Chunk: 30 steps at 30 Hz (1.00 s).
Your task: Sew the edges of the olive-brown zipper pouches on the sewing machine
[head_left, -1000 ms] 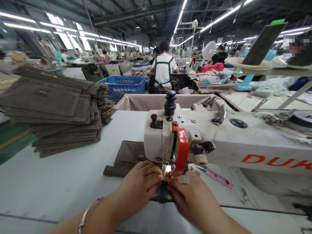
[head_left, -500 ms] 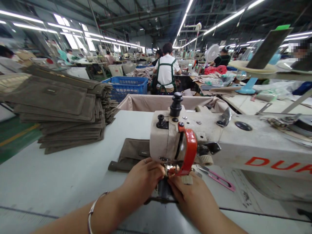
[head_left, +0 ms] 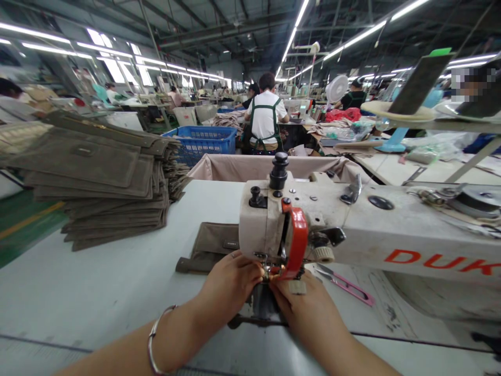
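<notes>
The white sewing machine [head_left: 260, 224] stands before me, its red finger guard [head_left: 296, 237] beside the needle area. A brown fabric piece [head_left: 215, 243] with a small label lies under the machine head, partly hidden. Just left of the needle, my left hand [head_left: 233, 277] is closed, fingertips pinching the edge of the fabric. My right hand [head_left: 311, 303] sits on the other side, its fingertips pressed on the work below the red guard. The guard and hands hide most of what lies between the fingertips.
A tall pile of brown fabric pieces [head_left: 113, 177] stands on the left of the table [head_left: 97, 292]. Pink-handled thread snips [head_left: 350, 288] lie right of my right hand. Beyond the machine are a cloth-lined bin [head_left: 250, 164], a blue crate [head_left: 203, 143] and a seated co-worker [head_left: 266, 117].
The view has shifted slightly, so the machine appears a little further left. Both hands stay at the needle area, with hardly any visible movement of the fabric.
</notes>
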### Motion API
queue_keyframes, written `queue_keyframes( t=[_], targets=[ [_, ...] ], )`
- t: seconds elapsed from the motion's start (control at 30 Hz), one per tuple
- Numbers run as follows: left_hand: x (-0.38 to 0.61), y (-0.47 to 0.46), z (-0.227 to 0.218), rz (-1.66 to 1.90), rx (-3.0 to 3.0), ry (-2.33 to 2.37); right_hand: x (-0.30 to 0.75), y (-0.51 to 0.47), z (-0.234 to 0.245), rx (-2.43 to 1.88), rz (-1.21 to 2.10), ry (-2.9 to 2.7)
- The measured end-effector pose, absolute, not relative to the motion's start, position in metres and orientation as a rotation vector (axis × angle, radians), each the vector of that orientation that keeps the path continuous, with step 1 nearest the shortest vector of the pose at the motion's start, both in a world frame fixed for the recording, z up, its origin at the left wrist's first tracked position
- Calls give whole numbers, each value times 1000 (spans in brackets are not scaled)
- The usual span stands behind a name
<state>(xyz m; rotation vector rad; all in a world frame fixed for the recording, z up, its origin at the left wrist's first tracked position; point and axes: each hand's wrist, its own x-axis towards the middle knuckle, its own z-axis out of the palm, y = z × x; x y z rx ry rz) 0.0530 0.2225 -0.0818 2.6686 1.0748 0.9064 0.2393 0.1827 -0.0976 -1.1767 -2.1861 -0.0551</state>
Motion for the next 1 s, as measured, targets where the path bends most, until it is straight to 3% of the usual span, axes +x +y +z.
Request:
queue_keyframes(
  t=[1.0],
  targets=[
    [49, 224, -94, 827, 2649, 1105, 239, 180, -99, -1226, 16, -2158]
  ],
)
